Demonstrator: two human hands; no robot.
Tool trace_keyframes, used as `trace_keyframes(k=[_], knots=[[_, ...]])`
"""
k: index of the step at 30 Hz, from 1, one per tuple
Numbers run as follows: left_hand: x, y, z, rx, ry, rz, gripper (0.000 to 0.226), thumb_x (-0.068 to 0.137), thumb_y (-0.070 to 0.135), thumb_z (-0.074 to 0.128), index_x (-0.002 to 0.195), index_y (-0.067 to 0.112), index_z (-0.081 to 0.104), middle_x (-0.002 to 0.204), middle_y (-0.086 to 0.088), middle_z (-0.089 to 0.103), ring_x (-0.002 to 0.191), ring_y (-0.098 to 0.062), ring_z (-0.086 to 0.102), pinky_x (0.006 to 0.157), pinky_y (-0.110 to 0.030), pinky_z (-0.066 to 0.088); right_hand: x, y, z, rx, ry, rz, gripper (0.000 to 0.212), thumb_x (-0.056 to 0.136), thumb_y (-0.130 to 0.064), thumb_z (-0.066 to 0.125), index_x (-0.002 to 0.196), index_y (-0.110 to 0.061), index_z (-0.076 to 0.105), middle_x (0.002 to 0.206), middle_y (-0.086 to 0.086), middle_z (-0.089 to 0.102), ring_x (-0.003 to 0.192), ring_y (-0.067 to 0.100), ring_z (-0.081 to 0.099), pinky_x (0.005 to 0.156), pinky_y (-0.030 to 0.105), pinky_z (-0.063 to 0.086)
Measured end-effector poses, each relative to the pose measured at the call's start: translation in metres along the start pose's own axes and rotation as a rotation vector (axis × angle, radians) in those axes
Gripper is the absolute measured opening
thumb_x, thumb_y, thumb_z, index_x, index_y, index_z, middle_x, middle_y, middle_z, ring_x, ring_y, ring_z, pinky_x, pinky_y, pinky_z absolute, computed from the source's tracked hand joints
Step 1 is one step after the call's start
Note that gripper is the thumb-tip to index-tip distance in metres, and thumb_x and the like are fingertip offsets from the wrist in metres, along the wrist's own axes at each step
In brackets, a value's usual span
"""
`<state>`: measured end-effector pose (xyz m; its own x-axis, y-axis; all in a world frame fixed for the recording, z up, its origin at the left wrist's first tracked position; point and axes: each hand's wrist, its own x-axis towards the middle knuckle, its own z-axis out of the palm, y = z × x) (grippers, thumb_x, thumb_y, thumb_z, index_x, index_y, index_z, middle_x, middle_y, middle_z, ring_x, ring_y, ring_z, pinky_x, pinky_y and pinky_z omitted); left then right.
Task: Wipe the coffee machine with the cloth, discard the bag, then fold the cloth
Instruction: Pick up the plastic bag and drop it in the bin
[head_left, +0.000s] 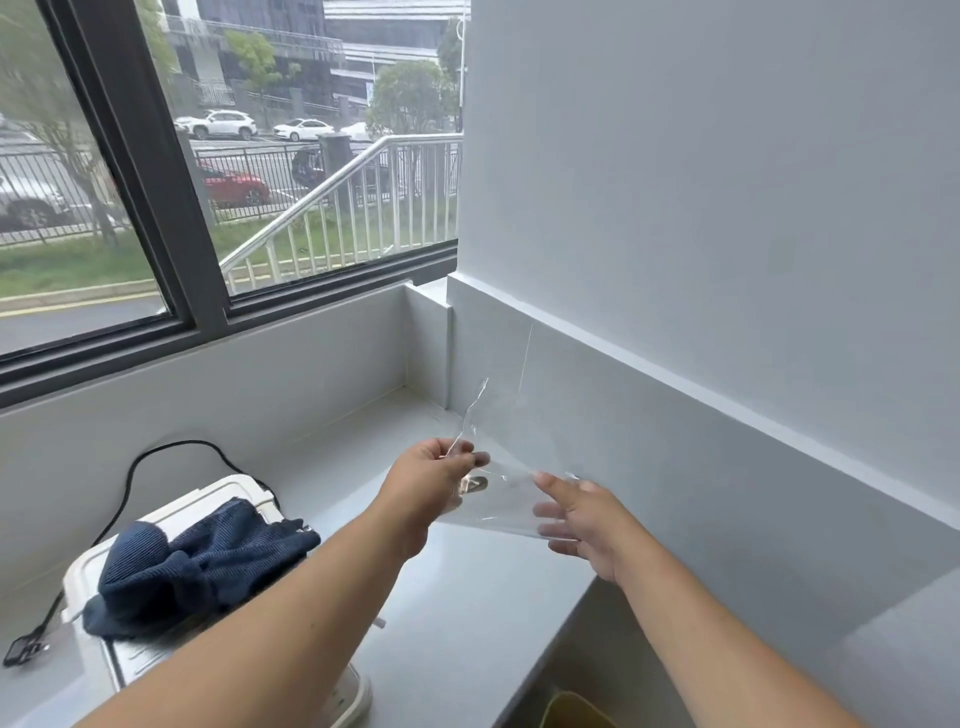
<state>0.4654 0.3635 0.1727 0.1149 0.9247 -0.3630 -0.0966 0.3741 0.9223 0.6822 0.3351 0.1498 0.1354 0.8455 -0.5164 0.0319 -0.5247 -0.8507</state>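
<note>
Both hands, left hand and right hand, apparently pinch the bag (clear plastic).

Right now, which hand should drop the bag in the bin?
Right hand, probably. It grips the clear bag on the side of the counter edge, where a yellowish object, possibly the bin, shows below. The left hand is farther from it.

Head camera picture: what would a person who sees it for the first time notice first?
First, the two bare hands in the middle, left hand and right hand, holding a clear plastic bag up over the grey counter. Next, the dark blue cloth lying crumpled on top of the white coffee machine at lower left. Behind, a large window shows a street with parked cars.
</note>
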Motion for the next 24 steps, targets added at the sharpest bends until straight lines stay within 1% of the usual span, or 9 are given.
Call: trace_keyframes(k=[3, 7, 9, 12, 14, 17, 19, 22, 24], knots=[[-0.012, 0.003, -0.006, -0.056, -0.070, -0.002, 0.019, 0.096, 0.013, 0.070, 0.113, 0.019, 0.063, 0.104, 0.007, 0.082, 0.087, -0.015, 0.080, 0.081, -0.035, 0.047, -0.020, -0.001, -0.004, 0.155, -0.023, 0.005, 0.030, 0.090, -0.033, 0.079, 0.107, -0.015, 0.064, 0.081, 0.002, 0.074, 0.063, 0.020, 0.065, 0.064, 0.033, 0.053], [-0.026, 0.003, -0.009, -0.068, -0.083, 0.003, 0.013, 0.098, 0.011, 0.067, 0.109, 0.019, 0.069, 0.092, 0.003, 0.071, 0.077, -0.017, 0.075, 0.074, -0.032, 0.054, -0.047, 0.000, -0.012, 0.299, -0.046, -0.065, 0.008, 0.091, -0.010, 0.073, 0.094, -0.015, 0.068, 0.069, 0.003, 0.062, 0.051, 0.018, 0.049, 0.047, 0.026, 0.041], [-0.033, 0.002, -0.010, 0.049, -0.078, 0.017, 0.008, 0.101, 0.018, 0.065, 0.105, 0.019, 0.071, 0.086, 0.000, 0.065, 0.069, -0.017, 0.067, 0.069, -0.031, 0.053, -0.060, 0.003, -0.017, 0.304, -0.036, -0.135, 0.009, 0.092, -0.006, 0.071, 0.094, -0.015, 0.072, 0.070, 0.005, 0.061, 0.049, 0.016, 0.044, 0.045, 0.025, 0.039], [-0.043, -0.001, -0.007, 0.225, -0.097, 0.048, 0.009, 0.098, 0.025, 0.067, 0.100, 0.019, 0.074, 0.079, -0.002, 0.066, 0.055, -0.015, 0.055, 0.056, -0.027, 0.043, -0.080, 0.009, -0.028, 0.228, 0.020, -0.195, 0.015, 0.096, -0.008, 0.068, 0.089, -0.020, 0.074, 0.067, 0.004, 0.060, 0.048, 0.016, 0.037, 0.046, 0.025, 0.037], [-0.049, -0.001, -0.001, 0.288, -0.119, 0.055, 0.013, 0.098, 0.025, 0.064, 0.101, 0.021, 0.076, 0.076, 0.000, 0.069, 0.052, -0.015, 0.053, 0.055, -0.027, 0.040, -0.090, 0.014, -0.038, 0.203, 0.054, -0.208, 0.020, 0.098, -0.007, 0.061, 0.092, -0.020, 0.074, 0.063, 0.003, 0.058, 0.051, 0.017, 0.033, 0.047, 0.025, 0.032], [-0.053, -0.002, 0.008, 0.282, -0.186, 0.034, 0.023, 0.097, 0.015, 0.058, 0.106, 0.026, 0.075, 0.073, 0.003, 0.072, 0.049, -0.012, 0.053, 0.054, -0.026, 0.041, -0.101, 0.022, -0.058, 0.237, 0.083, -0.224, 0.028, 0.100, -0.003, 0.050, 0.100, -0.019, 0.073, 0.058, 0.000, 0.053, 0.051, 0.015, 0.031, 0.046, 0.024, 0.030], [-0.052, -0.003, 0.018, 0.253, -0.251, 0.009, 0.033, 0.094, 0.006, 0.056, 0.101, 0.031, 0.077, 0.074, 0.002, 0.073, 0.050, -0.011, 0.053, 0.052, -0.025, 0.042, -0.106, 0.026, -0.073, 0.283, 0.094, -0.237, 0.033, 0.101, 0.000, 0.047, 0.102, -0.020, 0.074, 0.055, -0.003, 0.048, 0.045, 0.012, 0.031, 0.045, 0.024, 0.030], [-0.046, -0.005, 0.040, 0.250, -0.299, -0.010, 0.036, 0.091, 0.003, 0.058, 0.081, 0.031, 0.077, 0.077, 0.004, 0.071, 0.053, -0.010, 0.054, 0.057, -0.025, 0.044, -0.108, 0.031, -0.093, 0.326, 0.081, -0.253, 0.038, 0.101, 0.001, 0.051, 0.084, -0.022, 0.076, 0.057, -0.003, 0.054, 0.042, 0.010, 0.042, 0.045, 0.025, 0.033], [-0.040, -0.008, 0.056, 0.257, -0.300, -0.009, 0.032, 0.090, 0.006, 0.059, 0.078, 0.030, 0.078, 0.077, 0.006, 0.071, 0.057, -0.011, 0.059, 0.063, -0.027, 0.048, -0.107, 0.033, -0.107, 0.327, 0.075, -0.259, 0.044, 0.099, 0.002, 0.055, 0.069, -0.023, 0.075, 0.063, 0.001, 0.061, 0.046, 0.014, 0.048, 0.045, 0.026, 0.038]])
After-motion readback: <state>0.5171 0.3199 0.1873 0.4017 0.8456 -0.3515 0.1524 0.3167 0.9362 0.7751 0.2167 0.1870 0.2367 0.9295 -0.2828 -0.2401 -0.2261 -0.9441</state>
